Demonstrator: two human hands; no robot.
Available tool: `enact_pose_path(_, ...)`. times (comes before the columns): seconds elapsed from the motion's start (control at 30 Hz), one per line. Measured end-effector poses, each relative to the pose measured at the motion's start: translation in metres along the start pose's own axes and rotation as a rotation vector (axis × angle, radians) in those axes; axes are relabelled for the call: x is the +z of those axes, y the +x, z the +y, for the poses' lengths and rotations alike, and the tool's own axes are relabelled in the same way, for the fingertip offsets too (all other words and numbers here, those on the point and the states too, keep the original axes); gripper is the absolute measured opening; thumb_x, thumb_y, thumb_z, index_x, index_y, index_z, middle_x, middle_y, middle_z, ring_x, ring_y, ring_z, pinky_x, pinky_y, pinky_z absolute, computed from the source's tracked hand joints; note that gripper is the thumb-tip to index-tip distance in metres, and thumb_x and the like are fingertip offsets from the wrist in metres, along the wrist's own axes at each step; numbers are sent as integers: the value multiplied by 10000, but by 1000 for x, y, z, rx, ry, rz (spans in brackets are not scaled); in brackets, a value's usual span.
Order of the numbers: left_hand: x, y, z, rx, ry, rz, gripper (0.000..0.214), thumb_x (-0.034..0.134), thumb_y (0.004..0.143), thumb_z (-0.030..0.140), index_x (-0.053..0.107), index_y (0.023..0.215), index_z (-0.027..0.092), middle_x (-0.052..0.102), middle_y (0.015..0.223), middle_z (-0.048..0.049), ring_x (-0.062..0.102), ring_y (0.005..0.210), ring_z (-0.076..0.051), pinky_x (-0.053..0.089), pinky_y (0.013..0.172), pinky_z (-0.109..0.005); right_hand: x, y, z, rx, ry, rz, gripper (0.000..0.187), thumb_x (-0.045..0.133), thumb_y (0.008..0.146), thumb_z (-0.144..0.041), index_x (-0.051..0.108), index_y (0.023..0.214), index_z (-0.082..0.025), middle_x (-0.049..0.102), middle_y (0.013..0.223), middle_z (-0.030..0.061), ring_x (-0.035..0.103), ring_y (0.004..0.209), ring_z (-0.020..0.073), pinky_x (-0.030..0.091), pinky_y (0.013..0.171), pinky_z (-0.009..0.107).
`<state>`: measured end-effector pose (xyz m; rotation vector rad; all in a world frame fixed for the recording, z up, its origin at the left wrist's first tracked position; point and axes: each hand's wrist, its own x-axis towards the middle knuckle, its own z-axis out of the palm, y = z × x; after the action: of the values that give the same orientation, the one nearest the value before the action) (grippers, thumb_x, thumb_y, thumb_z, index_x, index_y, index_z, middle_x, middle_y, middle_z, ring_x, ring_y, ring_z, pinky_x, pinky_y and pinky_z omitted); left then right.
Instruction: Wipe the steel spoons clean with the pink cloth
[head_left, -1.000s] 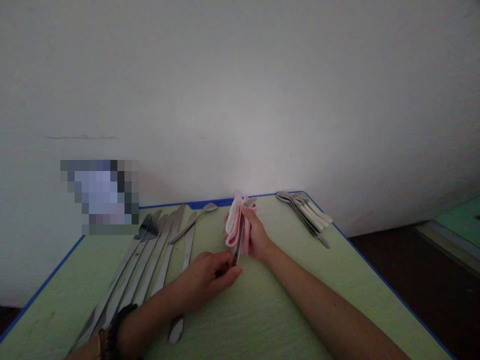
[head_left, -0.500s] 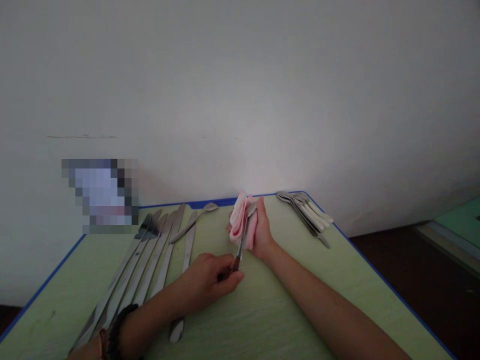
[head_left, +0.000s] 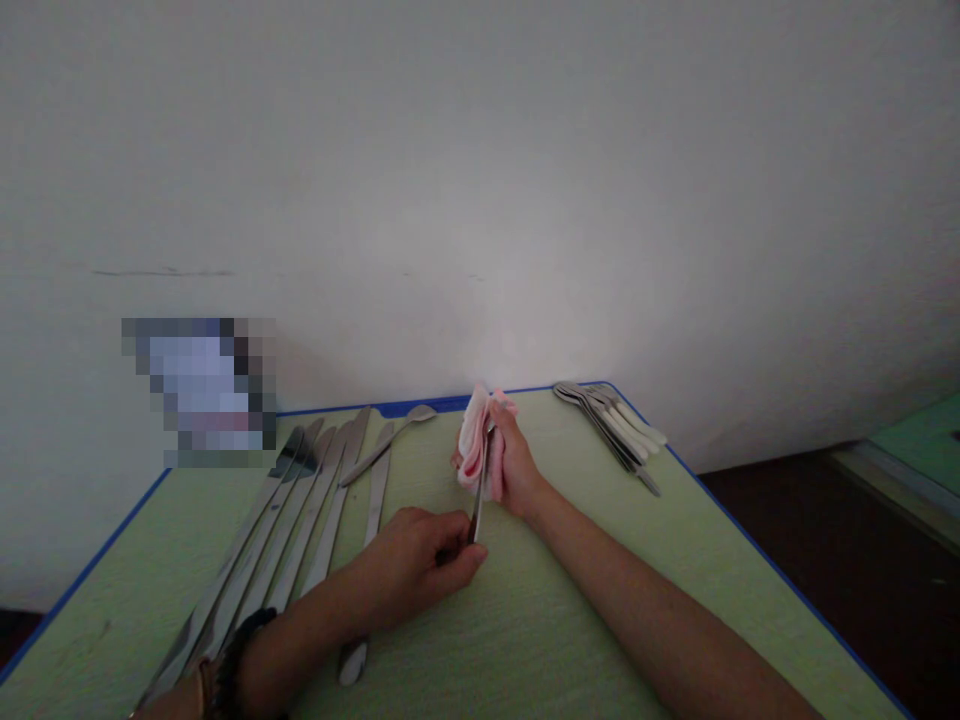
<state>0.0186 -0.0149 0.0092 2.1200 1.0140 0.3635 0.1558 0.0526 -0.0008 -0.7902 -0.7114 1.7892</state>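
Observation:
My left hand point(head_left: 416, 560) pinches the handle end of a metal spoon point(head_left: 480, 490) above the middle of the green table point(head_left: 525, 640). The spoon runs away from me into a folded pink cloth point(head_left: 474, 445). My right hand point(head_left: 512, 455) is closed round that cloth, which wraps the spoon's bowl and hides it. Both forearms reach in from the bottom edge, and a dark band sits on my left wrist.
Several table knives point(head_left: 300, 520) lie side by side on the left, with one spoon point(head_left: 390, 440) at their far end. A bundle of spoons point(head_left: 611, 425) lies at the far right corner. A white wall rises behind the blue-edged table. A blurred patch point(head_left: 199, 390) sits at the left.
The pink cloth in my right hand has slid up over the spoon's bowl, which showed above it half a second ago. My left hand has stayed almost still.

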Motion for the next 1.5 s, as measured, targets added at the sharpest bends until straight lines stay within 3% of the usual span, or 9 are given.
enact_pose_path(0.23,-1,-1,2,-13,18,-1,289,411,855,343,374,611,194,346,523,73,356,474,-83,234,475,-200,0,0,1,1,-34,39,476,665,555,-598,497,731,-188,556,487,-37,503,395,117,363,391,227)
enact_pose_path(0.43,-3,-1,3,9,49,-5,280,337,888,324,392,646,195,376,554,56,389,502,-99,275,519,-219,-1,1,4,-21,-144,31,395,708,574,-492,494,683,-179,555,473,-39,500,390,102,388,388,210)
enact_pose_path(0.7,-4,-1,6,11,39,-2,296,296,905,310,374,642,198,372,554,52,381,505,-104,281,526,-227,-7,3,8,-22,-276,-34,356,634,674,-499,505,610,-173,553,436,-15,449,351,83,356,346,189)
enact_pose_path(0.9,-5,-2,6,8,5,-12,290,315,912,305,411,660,197,394,551,55,403,505,-104,305,530,-220,-6,3,9,-13,-259,-48,361,637,673,-502,497,613,-176,545,424,-20,462,352,91,367,352,194)
enact_pose_path(1.13,-3,-2,2,-13,-234,47,351,219,957,329,424,702,200,474,572,52,469,543,-107,392,612,-215,-3,0,7,20,-158,-42,453,675,577,-588,508,677,-179,533,459,-42,514,399,112,391,385,206)
enact_pose_path(1.37,-2,-2,2,-45,-229,52,387,234,953,365,428,662,199,476,556,50,466,532,-110,392,596,-221,1,-3,-1,97,3,-57,603,427,657,-763,555,717,-177,542,480,-1,537,453,144,420,439,251)
enact_pose_path(1.5,-3,-2,2,-41,-238,48,386,242,950,366,436,663,197,477,551,50,471,533,-109,395,598,-219,0,-1,1,105,-24,-16,506,518,670,-680,538,698,-176,532,468,-13,514,423,130,396,409,236)
